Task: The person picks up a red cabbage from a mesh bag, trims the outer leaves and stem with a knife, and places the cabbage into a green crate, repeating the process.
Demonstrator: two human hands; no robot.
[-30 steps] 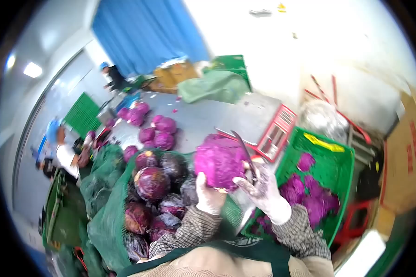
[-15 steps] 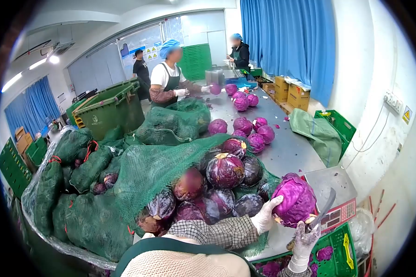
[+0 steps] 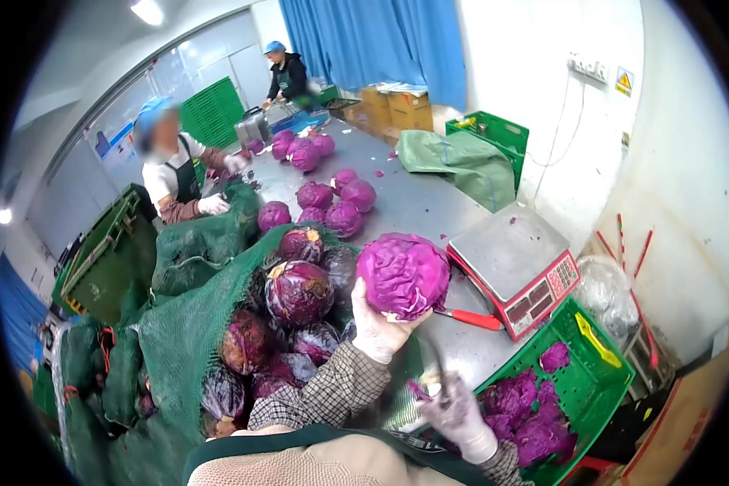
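My left hand [image 3: 377, 326], in a white glove, is closed around the underside of a trimmed, bright purple cabbage [image 3: 403, 275] and holds it above the metal table. Lower down, my gloved right hand [image 3: 458, 415] is closed on a knife [image 3: 439, 356], whose dark blade is smeared by motion. A scrap of purple leaf [image 3: 418, 390] shows at its fingers. Left of my left hand, darker cabbages [image 3: 298, 293] fill an opened green mesh sack [image 3: 182, 332]. To the right of my right hand, a green crate [image 3: 599, 397] holds purple leaves [image 3: 530, 417].
A red-handled tool [image 3: 474, 319] lies beside the weighing scale [image 3: 510, 251]. Several purple cabbages [image 3: 344, 219] sit farther along the metal table [image 3: 437, 202]. A co-worker [image 3: 170, 162] stands at the left, another person [image 3: 287, 77] at the far end. A green bin [image 3: 109, 255] stands left.
The view has swung right and down. My right hand has moved down and away from the held cabbage, toward the crate. My left hand still holds the cabbage.
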